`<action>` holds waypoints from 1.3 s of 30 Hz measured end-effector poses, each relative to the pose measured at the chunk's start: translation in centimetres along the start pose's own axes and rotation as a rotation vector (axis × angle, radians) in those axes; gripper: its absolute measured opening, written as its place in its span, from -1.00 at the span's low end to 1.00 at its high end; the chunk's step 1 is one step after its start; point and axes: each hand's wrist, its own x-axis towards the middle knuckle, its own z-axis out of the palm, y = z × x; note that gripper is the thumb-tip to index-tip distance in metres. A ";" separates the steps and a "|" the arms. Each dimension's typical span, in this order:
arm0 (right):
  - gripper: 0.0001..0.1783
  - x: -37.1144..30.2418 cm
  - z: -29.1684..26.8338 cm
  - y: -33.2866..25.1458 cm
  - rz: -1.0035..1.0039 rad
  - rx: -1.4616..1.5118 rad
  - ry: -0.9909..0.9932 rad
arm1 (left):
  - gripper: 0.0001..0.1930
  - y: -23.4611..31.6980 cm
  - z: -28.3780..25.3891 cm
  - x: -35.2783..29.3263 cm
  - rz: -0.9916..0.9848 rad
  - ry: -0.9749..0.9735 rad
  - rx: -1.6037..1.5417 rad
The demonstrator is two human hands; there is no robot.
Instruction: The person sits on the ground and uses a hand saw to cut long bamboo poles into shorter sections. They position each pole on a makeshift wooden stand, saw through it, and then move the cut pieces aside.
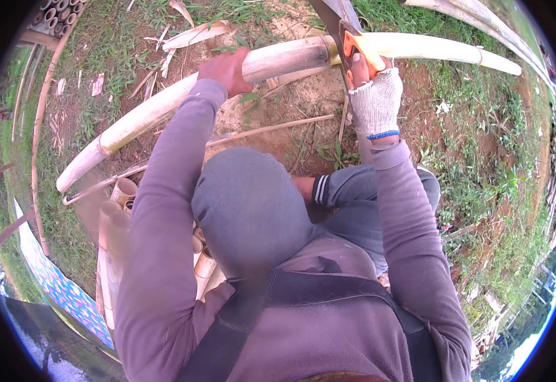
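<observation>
A long pale bamboo pole (284, 62) lies crosswise before me, its left end nearer and its right end reaching over the grass. My left hand (226, 71), bare, is wrapped over the pole left of its middle. In a white knitted glove with bare fingertips and a blue cuff, my right hand (377, 89) is closed around the orange handle of a hand saw (368, 56). The saw is at the pole, just right of a dark ring on the bamboo. Its blade points away from me, and I cannot tell whether the teeth are in the bamboo.
Short bamboo tubes (124, 189) stand or lie beside my left arm, with several more stacked at the far left (55, 18). A thin bamboo strip (271, 127) crosses the ground near my legs. Long poles (475, 11) lie at the far right. A patterned cloth (65, 286) is at the left.
</observation>
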 end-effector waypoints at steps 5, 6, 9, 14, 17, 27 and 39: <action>-0.61 -12.7 -9.4 0.2 0.416 0.374 -0.089 | -0.20 -1.6 -0.2 0.4 -0.048 -0.032 -0.020; -0.53 -15.9 -12.9 -0.9 0.477 0.357 -0.129 | -0.20 -1.5 0.5 -0.3 -0.048 -0.039 -0.031; -0.65 -19.2 -14.7 -0.2 0.457 0.521 -0.089 | -0.21 -1.4 0.1 0.0 -0.043 0.025 -0.004; -0.77 -5.7 -1.9 2.3 0.065 0.176 -0.016 | -0.19 -0.8 -0.2 1.1 0.011 -0.013 -0.050; -0.73 -1.9 0.1 1.2 0.124 0.208 -0.004 | -0.17 -1.5 -1.7 1.8 -0.007 -0.051 -0.055; -0.80 -16.0 -10.8 1.4 0.455 0.525 -0.041 | -0.10 -2.3 -1.2 2.2 0.003 -0.147 -0.101; -0.59 -19.7 -14.3 -1.4 0.507 0.387 -0.081 | -0.12 -4.3 -0.3 3.0 0.050 -0.147 -0.190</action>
